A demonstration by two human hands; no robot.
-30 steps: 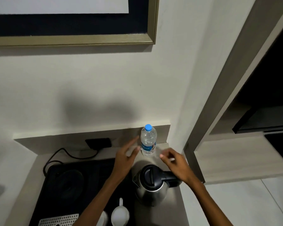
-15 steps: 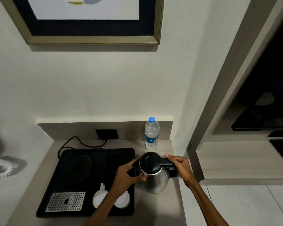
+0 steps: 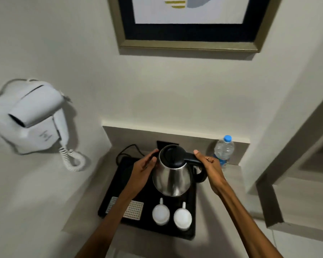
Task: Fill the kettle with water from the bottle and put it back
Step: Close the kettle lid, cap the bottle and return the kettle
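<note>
Two hands hold the kettle: right hand fingers wrapped on handle, left hand open, steadying slippery steel.

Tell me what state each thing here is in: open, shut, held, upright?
Kettle: lid shut, upright, held over the tray.
Bottle: cap on, upright against the wall, untouched.
Left hand: flat against the kettle's side.
Right hand: wrapped on the kettle's handle.
Cups: two, standing on the tray; upright or upside down, cannot tell.
Tray: flat on the counter.
Hair dryer: hung on the wall.
</note>
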